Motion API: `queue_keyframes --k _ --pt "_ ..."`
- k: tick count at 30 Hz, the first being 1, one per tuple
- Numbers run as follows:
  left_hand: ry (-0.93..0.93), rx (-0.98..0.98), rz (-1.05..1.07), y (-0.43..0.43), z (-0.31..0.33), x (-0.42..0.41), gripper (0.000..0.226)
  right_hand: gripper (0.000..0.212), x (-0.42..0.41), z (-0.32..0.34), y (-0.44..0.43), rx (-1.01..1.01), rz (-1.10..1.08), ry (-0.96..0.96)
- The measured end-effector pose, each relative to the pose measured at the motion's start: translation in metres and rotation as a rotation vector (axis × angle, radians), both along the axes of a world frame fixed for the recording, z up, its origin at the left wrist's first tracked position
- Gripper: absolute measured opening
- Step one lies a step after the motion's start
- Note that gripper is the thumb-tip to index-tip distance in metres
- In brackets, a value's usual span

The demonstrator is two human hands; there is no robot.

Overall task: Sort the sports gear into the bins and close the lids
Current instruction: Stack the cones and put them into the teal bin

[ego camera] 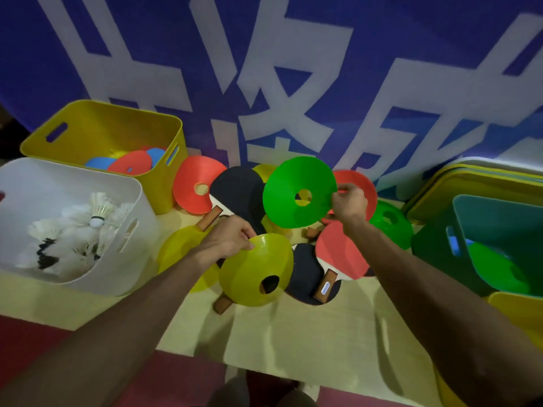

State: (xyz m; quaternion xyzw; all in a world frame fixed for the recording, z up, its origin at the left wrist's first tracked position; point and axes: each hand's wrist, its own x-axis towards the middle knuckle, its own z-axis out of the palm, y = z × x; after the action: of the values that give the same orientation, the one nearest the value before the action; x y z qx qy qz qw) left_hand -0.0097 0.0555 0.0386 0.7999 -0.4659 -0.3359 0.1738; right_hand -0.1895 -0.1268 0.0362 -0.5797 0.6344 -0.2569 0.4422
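Sorting partly done: shuttlecocks [88, 227] in white bin [129, 183], some discs in yellow bin [102, 118] and green bin [482, 207]. Left hand [226, 239] pinches yellow disc [255, 268]; right hand [349, 201] pinches green disc [296, 192], both lifted above pile. Paddles [241, 189], more discs remain on surface [293, 333]. Lids off.

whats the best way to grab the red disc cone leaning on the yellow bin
Pinch the red disc cone at its upper rim, coming from above. It stands tilted against the yellow bin, so that edge is free, while its lower right edge is tucked behind the black paddle.
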Motion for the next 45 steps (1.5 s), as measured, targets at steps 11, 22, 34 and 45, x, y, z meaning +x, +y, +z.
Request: queue_keyframes --k 11,22,34,45 --pt "-0.144 -0.240 -0.142 -0.079 0.089 -0.070 0.021 0.030 -0.117 0.040 -0.068 -0.158 -0.144 -0.109" --pt "-0.240 -0.566 -0.276 -0.181 0.130 -0.204 0.016 0.029 -0.305 0.082 -0.112 -0.319 -0.555 -0.199" --pt "-0.117 -0.664 -0.490 -0.218 0.093 -0.370 0.016 0.028 -0.406 0.091 -0.051 -0.273 -0.824 -0.060" --pt "-0.096 -0.450 -0.491 -0.209 0.055 -0.369 0.022 0.030 -0.394 0.047 -0.054 -0.182 -0.554 -0.076"
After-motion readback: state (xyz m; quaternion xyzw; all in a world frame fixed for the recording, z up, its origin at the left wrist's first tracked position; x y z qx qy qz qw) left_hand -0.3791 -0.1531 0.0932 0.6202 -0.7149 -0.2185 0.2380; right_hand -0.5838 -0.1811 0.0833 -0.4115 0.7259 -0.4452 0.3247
